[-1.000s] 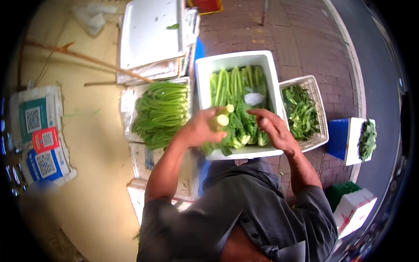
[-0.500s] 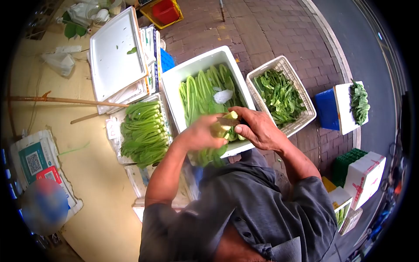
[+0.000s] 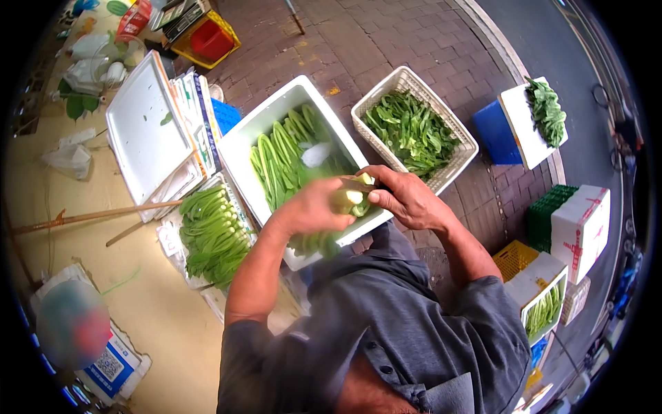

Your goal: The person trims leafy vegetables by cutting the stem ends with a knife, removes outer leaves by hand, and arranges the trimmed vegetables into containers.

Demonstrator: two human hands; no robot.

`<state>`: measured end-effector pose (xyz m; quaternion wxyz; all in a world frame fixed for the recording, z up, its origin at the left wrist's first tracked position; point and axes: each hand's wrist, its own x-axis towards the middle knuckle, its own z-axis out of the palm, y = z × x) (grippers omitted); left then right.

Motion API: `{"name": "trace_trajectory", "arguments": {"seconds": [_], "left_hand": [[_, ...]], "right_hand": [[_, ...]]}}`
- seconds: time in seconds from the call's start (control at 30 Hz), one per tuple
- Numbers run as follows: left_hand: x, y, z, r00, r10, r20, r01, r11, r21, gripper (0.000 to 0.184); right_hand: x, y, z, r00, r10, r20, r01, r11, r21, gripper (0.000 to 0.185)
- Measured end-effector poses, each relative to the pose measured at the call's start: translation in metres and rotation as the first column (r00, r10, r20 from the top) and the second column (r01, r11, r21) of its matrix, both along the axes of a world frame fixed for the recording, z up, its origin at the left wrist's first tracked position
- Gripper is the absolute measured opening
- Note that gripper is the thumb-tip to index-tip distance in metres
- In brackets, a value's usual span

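My left hand (image 3: 312, 208), slightly blurred, is closed around a bunch of green leafy vegetables (image 3: 345, 201). The pale cut stalk ends point toward my right hand (image 3: 412, 199). That hand grips a small knife, its dark blade (image 3: 354, 185) lying across the stalks near the ends; the handle is hidden in my fingers. Leaves of the bunch hang blurred beneath my left hand. Both hands are over the near end of a white foam box (image 3: 238, 148) with long green vegetables (image 3: 279, 162) inside, where a whitish clump (image 3: 316, 155) also lies.
Left of the box, trimmed greens (image 3: 214, 238) lie stacked with stalks aligned. A pale plastic basket (image 3: 460, 165) of leafy greens stands to the right. White foam lids (image 3: 148, 124) lean at upper left. Farther right are a blue box (image 3: 498, 134) and a white carton (image 3: 580, 231).
The whole view has turned and shifted, so the boxes appear moved left. Both hands keep almost the same pose, with the knife still against the stalk ends.
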<state>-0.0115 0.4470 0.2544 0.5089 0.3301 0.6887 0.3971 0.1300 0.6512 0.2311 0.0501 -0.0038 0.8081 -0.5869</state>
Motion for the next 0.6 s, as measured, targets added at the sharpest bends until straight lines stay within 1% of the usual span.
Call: {"name": "trace_trajectory", "arguments": {"seconds": [0.03,0.07,0.13,0.2,0.23,0.27,0.3,0.33,0.4,0.43,0.53,0.57,0.6], "left_hand": [[0.001,0.004,-0.005,1.000,-0.016,-0.008,0.016,1.000,0.013,0.061],[0.002,0.007,-0.011,0.999,-0.031,-0.018,0.032,0.999,0.027,0.062],[0.004,0.015,-0.015,0.998,-0.051,-0.023,0.052,0.998,0.034,0.063],[0.005,0.021,-0.016,0.998,-0.066,-0.012,0.067,0.998,0.021,0.063],[0.006,0.023,-0.015,0.997,-0.069,-0.024,0.070,0.997,0.030,0.064],[0.006,0.024,-0.015,0.997,-0.068,-0.038,0.069,0.997,0.039,0.064],[0.006,0.026,-0.015,0.996,-0.065,-0.055,0.068,0.996,0.050,0.065],[0.006,0.030,-0.015,0.997,-0.055,-0.050,0.056,0.998,0.022,0.064],[0.009,0.035,-0.015,0.999,-0.036,-0.037,0.034,0.998,-0.044,0.064],[0.012,0.037,-0.020,0.997,-0.003,-0.072,-0.001,0.999,-0.054,0.064],[0.019,0.047,-0.031,0.978,0.071,-0.195,-0.084,0.995,-0.059,0.063],[0.022,0.051,-0.031,0.966,0.084,-0.244,-0.100,0.994,-0.053,0.062],[0.024,0.054,-0.031,0.951,0.095,-0.295,-0.114,0.992,-0.047,0.062]], "right_hand": [[0.004,0.003,-0.005,1.000,-0.026,0.014,0.027,0.997,-0.077,0.045],[0.007,0.007,-0.010,0.999,-0.032,0.014,0.034,0.993,-0.109,0.041],[0.013,0.013,-0.021,0.997,-0.070,0.027,0.072,0.990,-0.123,0.037],[0.021,0.021,-0.040,0.985,-0.165,0.045,0.168,0.983,-0.073,0.034],[0.027,0.024,-0.056,0.946,-0.310,0.094,0.318,0.945,-0.081,0.032],[0.034,0.031,-0.073,0.891,-0.431,0.146,0.444,0.893,-0.075,0.038],[0.040,0.045,-0.094,0.787,-0.513,0.343,0.599,0.768,-0.226,0.044],[0.042,0.053,-0.101,0.656,-0.526,0.540,0.740,0.588,-0.326,0.049],[0.048,0.052,-0.103,0.525,-0.662,0.534,0.850,0.390,-0.353,0.061],[0.051,0.050,-0.102,0.562,-0.711,0.422,0.826,0.452,-0.337,0.063],[0.055,0.040,-0.071,0.787,-0.597,0.157,0.611,0.717,-0.337,0.057],[0.053,0.033,-0.054,0.858,-0.511,0.045,0.510,0.841,-0.181,0.053],[0.051,0.027,-0.040,0.898,-0.436,0.049,0.439,0.892,-0.103,0.051]]}}
